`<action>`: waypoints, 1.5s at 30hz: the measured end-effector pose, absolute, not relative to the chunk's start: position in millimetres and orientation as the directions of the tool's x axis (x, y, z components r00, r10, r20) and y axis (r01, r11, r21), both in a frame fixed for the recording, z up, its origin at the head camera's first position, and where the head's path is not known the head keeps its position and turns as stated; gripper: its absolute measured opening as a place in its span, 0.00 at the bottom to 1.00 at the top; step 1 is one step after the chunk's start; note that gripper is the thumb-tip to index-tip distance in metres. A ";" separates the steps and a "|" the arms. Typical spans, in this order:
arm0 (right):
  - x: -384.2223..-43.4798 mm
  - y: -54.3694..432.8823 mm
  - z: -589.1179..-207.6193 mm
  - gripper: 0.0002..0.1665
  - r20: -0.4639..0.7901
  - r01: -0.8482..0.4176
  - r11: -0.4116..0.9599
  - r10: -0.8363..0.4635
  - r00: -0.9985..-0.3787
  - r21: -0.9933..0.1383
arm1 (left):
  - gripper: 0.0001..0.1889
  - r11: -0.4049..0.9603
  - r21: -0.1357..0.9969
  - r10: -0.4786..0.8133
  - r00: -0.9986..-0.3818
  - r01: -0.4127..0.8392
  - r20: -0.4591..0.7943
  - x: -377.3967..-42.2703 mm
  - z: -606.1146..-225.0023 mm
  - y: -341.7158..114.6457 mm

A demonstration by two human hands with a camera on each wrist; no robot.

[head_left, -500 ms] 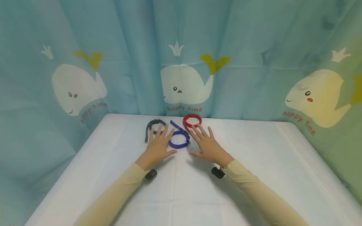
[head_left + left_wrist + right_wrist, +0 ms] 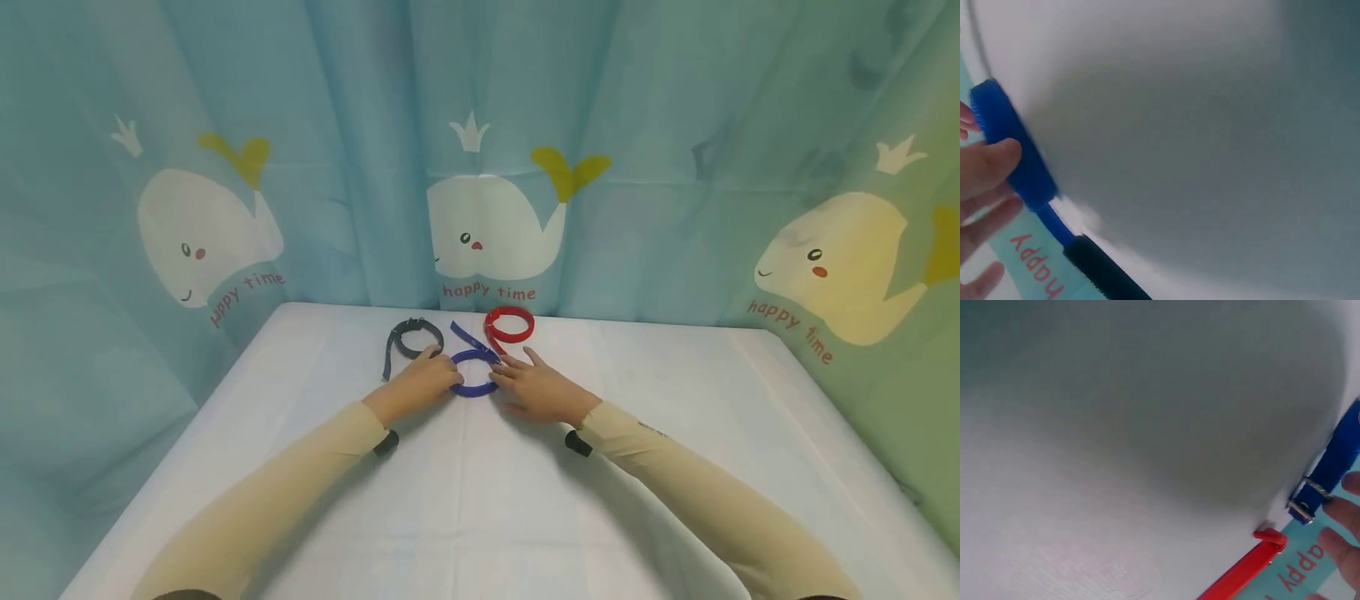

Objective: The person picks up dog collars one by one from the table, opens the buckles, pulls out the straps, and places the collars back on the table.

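Observation:
A blue buckled collar [image 2: 474,391], shaped like a pet collar, lies looped on the table between both hands. My left hand [image 2: 416,385] pinches its left side; in the left wrist view the thumb [image 2: 999,159] presses on the blue band [image 2: 1016,150]. At the opposite side is my right hand [image 2: 543,390], its fingertips touching the collar near the metal buckle [image 2: 1302,509], fingers extended rather than curled. Behind the left hand sits a dark collar [image 2: 408,325], and a red collar [image 2: 511,337] lies behind the right hand. The blue collar's free end [image 2: 467,335] points toward the back.
White cloth covers the table [image 2: 457,500]. A light blue curtain [image 2: 360,167] printed with whales hangs along the back and both sides. The dark and red collars lie close to the blue one, near the table's back edge.
Both hands were spread flat above the collars. They have come down to the blue collar's two sides, and the left fingers have closed on its band. The collars have hardly shifted.

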State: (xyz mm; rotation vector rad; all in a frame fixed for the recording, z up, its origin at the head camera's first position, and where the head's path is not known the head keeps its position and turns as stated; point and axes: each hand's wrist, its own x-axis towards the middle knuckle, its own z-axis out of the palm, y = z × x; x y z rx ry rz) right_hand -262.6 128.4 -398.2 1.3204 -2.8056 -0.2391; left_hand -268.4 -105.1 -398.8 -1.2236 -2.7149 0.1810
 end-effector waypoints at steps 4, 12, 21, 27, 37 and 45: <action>-267.7 128.4 -399.7 0.27 -0.022 -0.779 0.608 -0.786 -0.618 0.156 | 0.07 0.607 -0.241 0.788 -0.613 0.758 0.057 -275.4 -400.9 -101.4; -267.4 126.0 -398.6 0.14 0.028 -0.732 0.680 -0.731 -0.681 -0.044 | 0.05 0.538 -0.213 0.835 -0.550 0.816 0.002 -258.7 -397.6 -88.7; -266.6 119.7 -404.4 0.07 0.115 -0.674 0.731 -0.664 -0.739 -0.104 | 0.07 0.497 -0.150 0.859 -0.509 0.855 -0.051 -232.7 -397.4 -70.9; -267.8 119.5 -407.2 0.17 0.077 -0.618 0.784 -0.614 -0.785 -0.049 | 0.14 0.606 -0.108 0.795 -0.606 0.788 0.032 -242.9 -394.9 -76.1; -271.5 118.6 -408.5 0.13 0.030 -0.603 0.798 -0.603 -0.797 0.024 | 0.20 0.785 -0.050 0.614 -0.786 0.618 -0.074 -285.3 -398.9 -66.8; -257.9 124.6 -395.7 0.16 0.158 -0.560 0.828 -0.548 -0.821 -0.037 | 0.13 0.789 -0.018 0.615 -0.788 0.615 0.039 -276.2 -387.1 -60.9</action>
